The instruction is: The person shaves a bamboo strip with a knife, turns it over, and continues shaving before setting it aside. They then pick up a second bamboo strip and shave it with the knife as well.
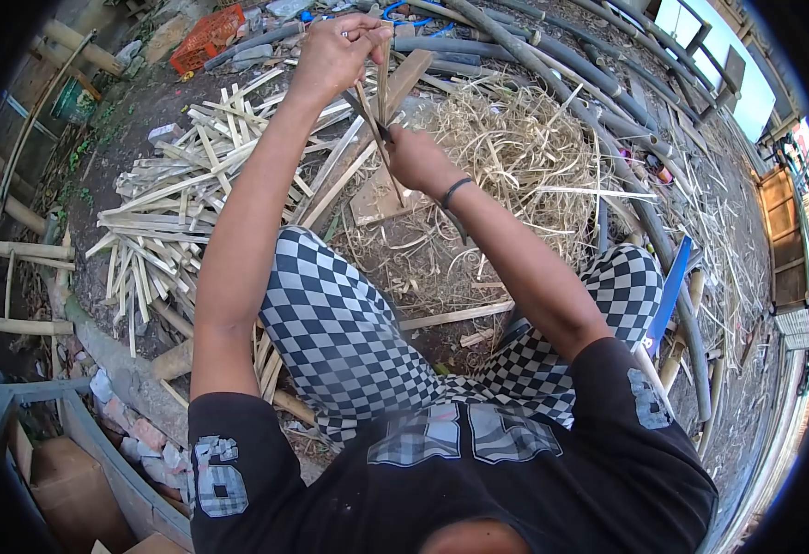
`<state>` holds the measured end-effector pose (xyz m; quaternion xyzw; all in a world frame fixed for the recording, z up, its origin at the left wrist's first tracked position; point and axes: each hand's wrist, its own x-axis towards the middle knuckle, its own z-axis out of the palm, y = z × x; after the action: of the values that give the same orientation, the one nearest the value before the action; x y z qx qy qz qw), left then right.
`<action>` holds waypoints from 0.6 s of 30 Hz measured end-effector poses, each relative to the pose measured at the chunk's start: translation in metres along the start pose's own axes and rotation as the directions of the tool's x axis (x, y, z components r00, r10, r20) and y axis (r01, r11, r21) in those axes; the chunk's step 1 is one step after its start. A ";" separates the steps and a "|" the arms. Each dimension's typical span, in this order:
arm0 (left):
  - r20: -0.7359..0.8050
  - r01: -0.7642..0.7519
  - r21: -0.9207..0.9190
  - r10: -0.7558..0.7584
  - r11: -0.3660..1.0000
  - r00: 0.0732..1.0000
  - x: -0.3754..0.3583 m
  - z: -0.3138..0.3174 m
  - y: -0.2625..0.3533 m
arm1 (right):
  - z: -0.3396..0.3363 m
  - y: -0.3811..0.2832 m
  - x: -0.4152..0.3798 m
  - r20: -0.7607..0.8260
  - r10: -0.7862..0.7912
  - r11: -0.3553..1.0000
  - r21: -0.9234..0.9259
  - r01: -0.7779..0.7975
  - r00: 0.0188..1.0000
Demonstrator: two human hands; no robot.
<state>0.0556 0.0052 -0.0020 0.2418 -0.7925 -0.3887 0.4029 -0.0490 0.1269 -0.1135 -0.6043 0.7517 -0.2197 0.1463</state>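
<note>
My left hand (332, 57) is raised at the top, its fingers closed on the upper end of a thin bamboo strip (383, 78). Lower and to the right, my right hand (418, 164) is closed round a knife, whose dark blade (365, 109) points up and left across the strip. Most of the knife's handle is hidden by the hand and forearm. Below the hands, a flat wooden block (375, 205) rests on the ground. Thin curled bamboo shavings (515, 152) are heaped just beyond my right hand.
Many split bamboo strips (169, 208) lie piled at left. Long bamboo poles (598, 88) stretch across the back and right. A blue saw blade (670, 294) stands beside my right knee. An orange crate (207, 39) sits at the back left, and a cardboard box (77, 489) at the lower left.
</note>
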 end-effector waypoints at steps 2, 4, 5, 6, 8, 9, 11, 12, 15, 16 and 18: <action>0.012 -0.026 0.055 0.025 0.998 1.000 -0.004 0.004 0.005 | -0.011 0.001 0.007 0.015 -0.031 0.994 0.103 0.030 0.999; 0.022 0.032 0.050 -0.033 0.998 0.999 -0.004 0.006 0.012 | -0.015 -0.008 -0.005 -0.057 -0.036 0.982 0.182 0.046 0.998; 0.065 0.075 0.070 -0.080 0.995 0.995 -0.004 0.004 0.019 | -0.010 -0.012 -0.009 -0.158 -0.039 0.951 0.297 0.085 0.987; 0.106 0.116 0.092 -0.125 0.989 0.986 -0.006 0.004 0.022 | -0.004 -0.015 -0.011 -0.260 -0.029 0.905 0.404 0.135 0.965; 0.059 0.062 0.039 -0.064 0.997 0.996 -0.007 0.007 0.012 | 0.042 0.008 -0.014 -0.195 0.002 0.911 0.404 0.079 0.981; 0.022 0.022 0.001 -0.022 1.000 1.000 -0.007 0.007 0.006 | 0.061 0.021 -0.016 -0.168 0.009 0.922 0.382 0.057 0.986; -0.032 -0.053 -0.045 0.052 0.998 0.998 -0.002 0.004 -0.007 | 0.062 0.025 -0.011 -0.115 0.017 0.939 0.343 0.023 0.993; -0.026 -0.047 -0.045 0.046 0.998 0.999 -0.007 0.004 -0.001 | 0.058 0.025 -0.012 -0.111 0.022 0.938 0.347 0.018 0.994; 0.012 0.060 -0.055 -0.060 0.997 0.998 -0.013 -0.003 0.014 | 0.034 0.019 -0.006 -0.029 0.002 0.971 0.238 0.005 1.000; 0.007 0.067 -0.056 -0.067 0.996 0.998 -0.011 -0.004 0.013 | 0.022 0.009 -0.005 -0.021 -0.001 0.972 0.237 0.006 1.000; 0.029 0.064 -0.074 -0.062 0.995 0.998 -0.010 -0.001 0.002 | 0.010 -0.006 -0.008 -0.196 -0.038 0.930 0.352 0.106 0.980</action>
<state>0.0613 0.0132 -0.0042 0.2463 -0.7747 -0.4338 0.3885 -0.0370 0.1321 -0.1198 -0.5715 0.6862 -0.4144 0.1757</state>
